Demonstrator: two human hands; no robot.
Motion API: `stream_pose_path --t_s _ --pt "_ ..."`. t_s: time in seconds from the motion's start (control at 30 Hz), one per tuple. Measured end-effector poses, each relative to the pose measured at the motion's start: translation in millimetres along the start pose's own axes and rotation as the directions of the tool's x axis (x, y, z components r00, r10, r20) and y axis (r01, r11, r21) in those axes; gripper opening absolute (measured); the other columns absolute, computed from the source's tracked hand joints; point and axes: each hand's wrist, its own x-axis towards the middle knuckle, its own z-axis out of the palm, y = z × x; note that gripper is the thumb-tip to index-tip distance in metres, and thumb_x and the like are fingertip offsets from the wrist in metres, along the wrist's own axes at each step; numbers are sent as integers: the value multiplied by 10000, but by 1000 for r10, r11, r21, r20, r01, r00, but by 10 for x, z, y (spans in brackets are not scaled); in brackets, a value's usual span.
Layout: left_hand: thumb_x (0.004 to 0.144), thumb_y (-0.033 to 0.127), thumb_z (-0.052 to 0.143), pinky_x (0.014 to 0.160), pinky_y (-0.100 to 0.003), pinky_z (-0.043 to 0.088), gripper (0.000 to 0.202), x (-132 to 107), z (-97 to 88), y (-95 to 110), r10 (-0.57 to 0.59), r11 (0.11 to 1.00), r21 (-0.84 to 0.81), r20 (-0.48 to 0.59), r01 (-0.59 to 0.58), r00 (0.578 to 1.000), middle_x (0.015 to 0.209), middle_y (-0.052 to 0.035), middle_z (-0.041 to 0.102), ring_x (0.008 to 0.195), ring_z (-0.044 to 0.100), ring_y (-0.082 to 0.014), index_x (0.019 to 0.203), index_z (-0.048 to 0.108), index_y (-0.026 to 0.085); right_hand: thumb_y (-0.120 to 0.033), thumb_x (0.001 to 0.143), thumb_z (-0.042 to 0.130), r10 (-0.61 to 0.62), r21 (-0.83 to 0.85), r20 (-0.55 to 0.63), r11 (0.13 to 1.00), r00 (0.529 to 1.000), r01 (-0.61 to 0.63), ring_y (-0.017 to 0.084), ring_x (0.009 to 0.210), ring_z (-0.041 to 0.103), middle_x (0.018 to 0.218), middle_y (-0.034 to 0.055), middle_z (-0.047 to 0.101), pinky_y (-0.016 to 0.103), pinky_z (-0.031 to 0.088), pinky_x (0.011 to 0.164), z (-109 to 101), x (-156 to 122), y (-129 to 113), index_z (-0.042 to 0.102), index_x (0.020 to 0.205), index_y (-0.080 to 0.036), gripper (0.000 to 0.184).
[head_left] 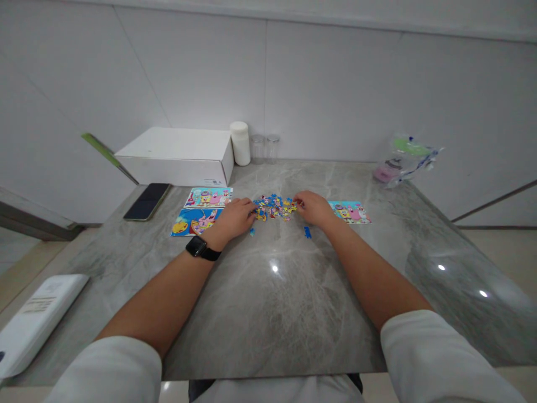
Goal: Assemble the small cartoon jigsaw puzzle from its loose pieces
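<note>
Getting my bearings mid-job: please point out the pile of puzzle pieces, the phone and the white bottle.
Pile of puzzle pieces (274,207): head view, middle of the pile, between the hands.
Phone (147,201): head view, middle of its dark screen.
White bottle (240,145): head view, middle of its body.

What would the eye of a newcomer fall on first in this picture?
Probably the heap of small, bright multicoloured puzzle pieces, on the grey marbled tabletop between the left hand and the right hand. Next might come the large white rectangular box, at the tabletop's far left, and the black watch at the left hand's wrist.
</note>
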Motion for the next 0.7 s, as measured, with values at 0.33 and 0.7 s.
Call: stream_pose_path --t_s 0.33,0.7 --pt "1034 312 527 1044 -442 501 352 -14 72 -23 -8 1000 0 -2 8 1000 1259 -122 678 1164 631 -285 1307 738 242 -283 1034 548 -197 -1 39 980 980 197 278 1232 621 1304 137 715 372 422 1092 146 -23 -203 741 1309 -195 347" --pt "1051 328 508 1079 -460 485 394 -11 159 -5 -4 1000 -18 -55 3 998 1341 -118 630 1183 609 -285 1392 701 285 -378 1085 489 -276 28 0 961 961 276 279 1475 476 1600 129 558 447 315 1243 240 -36 -292 601 1522 -216 479"
